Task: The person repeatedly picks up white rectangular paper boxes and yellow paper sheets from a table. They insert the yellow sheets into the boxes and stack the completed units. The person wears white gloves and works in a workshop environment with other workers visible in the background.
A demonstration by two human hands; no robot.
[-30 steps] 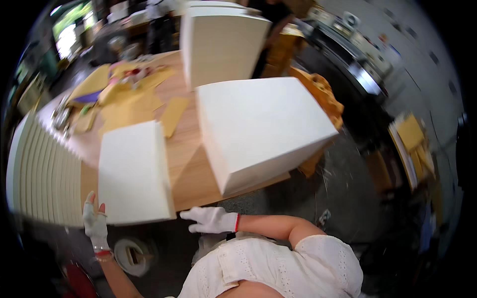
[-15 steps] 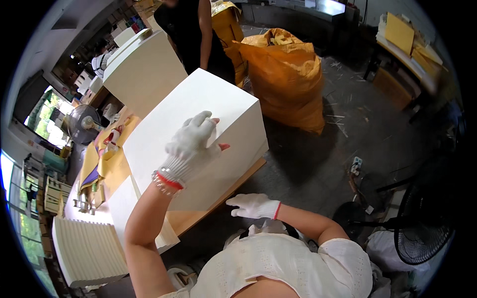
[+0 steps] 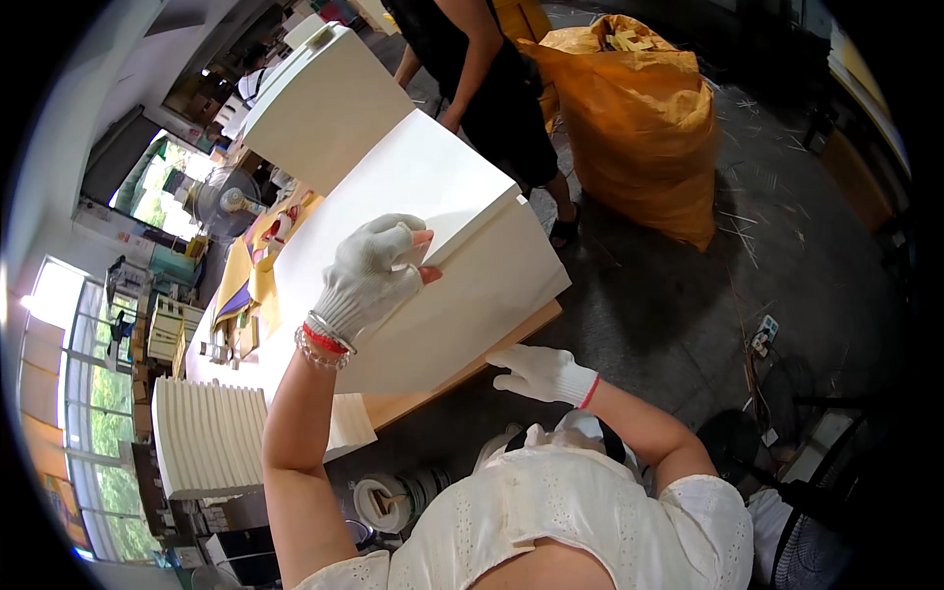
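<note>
A tall stack of white sheets (image 3: 462, 295) stands on the wooden table in front of me. My left hand (image 3: 374, 265), in a white glove with bare fingertips, is at the stack's upper right edge. Its fingers are curled over the top sheets (image 3: 433, 182) and the thumb presses at the side; a thin seam runs along that edge. Lower right, my gloved right hand (image 3: 541, 377) hangs by the table edge (image 3: 462, 369), fingers stretched out, holding nothing.
Another white stack (image 3: 329, 113) stands beyond, with a person in black (image 3: 492, 88) beside it. A big orange sack (image 3: 639, 138) is on the floor at the back right. Ridged white stacks (image 3: 208, 438) lie at left. Fans (image 3: 231, 200) stand at far left and lower right.
My view has shifted, so the scene sits differently in the picture. My left thumb has come in closer to the stack's edge, where a seam now shows. The person in black has shifted position.
</note>
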